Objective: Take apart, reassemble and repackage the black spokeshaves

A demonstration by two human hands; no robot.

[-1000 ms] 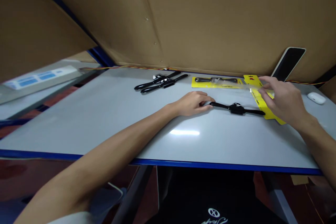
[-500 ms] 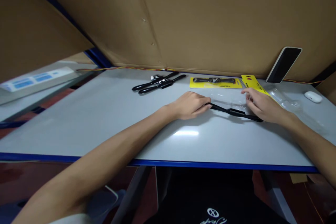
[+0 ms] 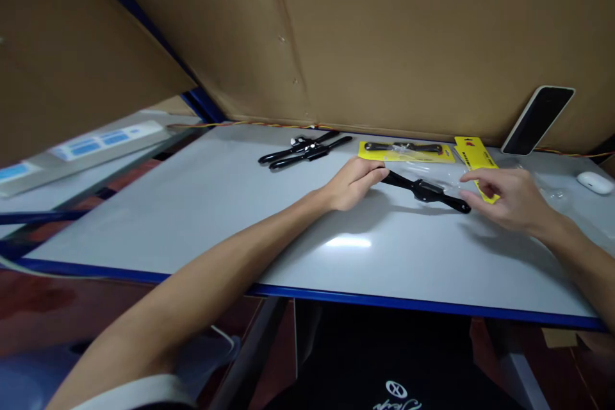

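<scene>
My left hand (image 3: 354, 183) is closed around one handle end of a black spokeshave (image 3: 429, 190), which it holds just above the table. The tool's other handle points to the right and slopes towards me. By that free end is my right hand (image 3: 512, 197), its thumb and forefinger apart and nothing between them; whether a fingertip brushes the handle I cannot tell. Behind the held tool lies clear plastic packaging (image 3: 439, 173). Two more black spokeshaves (image 3: 307, 152) rest side by side at the back of the table.
Another spokeshave sits on a yellow card (image 3: 446, 154) at the back. A second yellow card (image 3: 473, 150) lies to its right. A phone (image 3: 538, 120) leans on the cardboard wall (image 3: 408, 45), near a white case (image 3: 594, 182). A power strip (image 3: 91, 147) is at left.
My right hand has moved off the spokeshave's right end and its fingers have parted. The spokeshave has turned in my left hand, showing more of its face. The view has shifted slightly left.
</scene>
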